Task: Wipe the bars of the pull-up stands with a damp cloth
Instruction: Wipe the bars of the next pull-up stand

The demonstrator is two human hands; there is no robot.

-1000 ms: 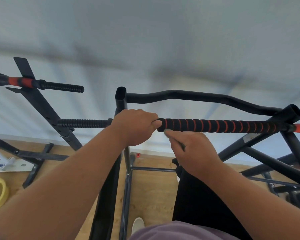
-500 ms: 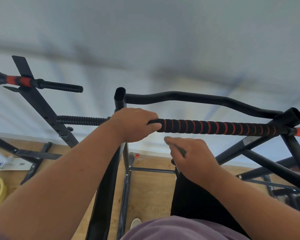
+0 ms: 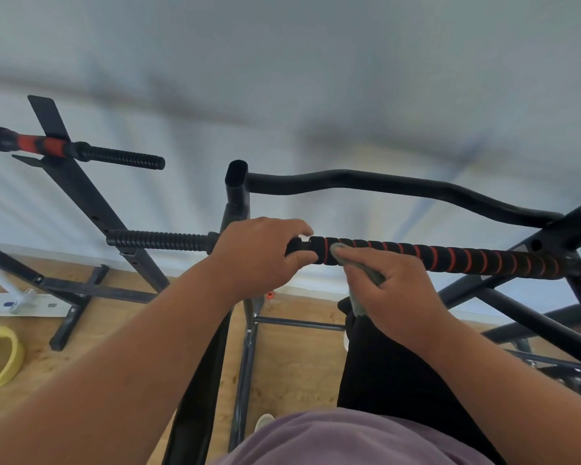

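A pale wall (image 3: 282, 78) fills the upper view; light wooden floor (image 3: 292, 364) lies beneath, a yellow ring (image 3: 0, 357) far left.

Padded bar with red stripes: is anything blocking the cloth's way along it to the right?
Nothing visible. The right hand presses the grey cloth onto the padded bar near its left end; the striped padding runs bare to the right. The left hand grips left of the cloth.

Light: soft, even daylight, bright, with no hard source visible.
Shadows: faint; none crisp on the wooden floor (image 3: 292, 357) below the padded bar (image 3: 450, 258).
Glare: a dull sheen on the curved black bar (image 3: 383, 186) above the padded bar.
Blur: the wall (image 3: 282, 78) behind the padded bar is smeared and streaky.
Focus: the padded bar looks fairly sharp.
Distortion: wide-angle bending, strongest far from the padded bar, at the edges.
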